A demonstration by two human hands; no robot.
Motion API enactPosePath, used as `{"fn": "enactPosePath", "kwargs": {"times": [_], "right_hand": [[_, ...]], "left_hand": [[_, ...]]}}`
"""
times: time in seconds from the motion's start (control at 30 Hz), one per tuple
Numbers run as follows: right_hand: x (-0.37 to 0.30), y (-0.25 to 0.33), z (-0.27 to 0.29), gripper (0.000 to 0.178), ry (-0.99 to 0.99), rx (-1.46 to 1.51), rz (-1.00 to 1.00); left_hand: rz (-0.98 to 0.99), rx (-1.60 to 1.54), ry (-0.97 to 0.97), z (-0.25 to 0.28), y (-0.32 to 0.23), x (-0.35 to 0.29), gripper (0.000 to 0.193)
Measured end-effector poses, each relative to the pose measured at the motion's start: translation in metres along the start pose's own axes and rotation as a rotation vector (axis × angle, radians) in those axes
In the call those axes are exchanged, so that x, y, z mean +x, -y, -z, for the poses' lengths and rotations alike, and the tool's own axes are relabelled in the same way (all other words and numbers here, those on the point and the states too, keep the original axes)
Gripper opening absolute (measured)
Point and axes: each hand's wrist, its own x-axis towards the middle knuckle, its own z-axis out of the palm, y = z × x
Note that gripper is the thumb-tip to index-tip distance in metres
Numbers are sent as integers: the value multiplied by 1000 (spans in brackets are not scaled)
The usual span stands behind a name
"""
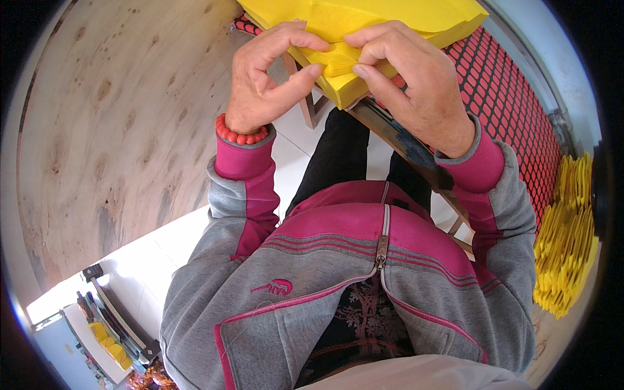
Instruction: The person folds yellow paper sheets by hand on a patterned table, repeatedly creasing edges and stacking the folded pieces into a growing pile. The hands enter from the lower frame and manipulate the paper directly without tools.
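A yellow cloth-like piece [338, 62] with a raised fold lies at the near corner of a thick yellow stack [403, 19]. Both hands work at this fold. From the left, my left hand [273, 71] takes the fold between its thumb and index finger, whose tips are a little apart with yellow material between them. A red bead bracelet [242, 138] circles that wrist. On the other side, my right hand [416, 78] pinches the material with its thumb and bent fingers. What lies under the fingertips is partly hidden.
The stack rests on a surface covered in red-and-black patterned material [500, 97]. Many folded yellow pieces [565, 240] are piled at the right. A large wooden board [110, 130] fills the left side. Wooden legs [309, 112] stand below the stack.
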Motion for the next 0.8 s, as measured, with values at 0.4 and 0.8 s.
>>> {"fn": "enactPosePath", "kwargs": {"times": [0.4, 0.8], "right_hand": [[-1, 1, 0, 12, 5, 33, -41], [-3, -1, -1, 11, 4, 37, -39]], "left_hand": [[-59, 20, 21, 1, 0, 2, 27], [-114, 14, 13, -3, -2, 6, 18]]}}
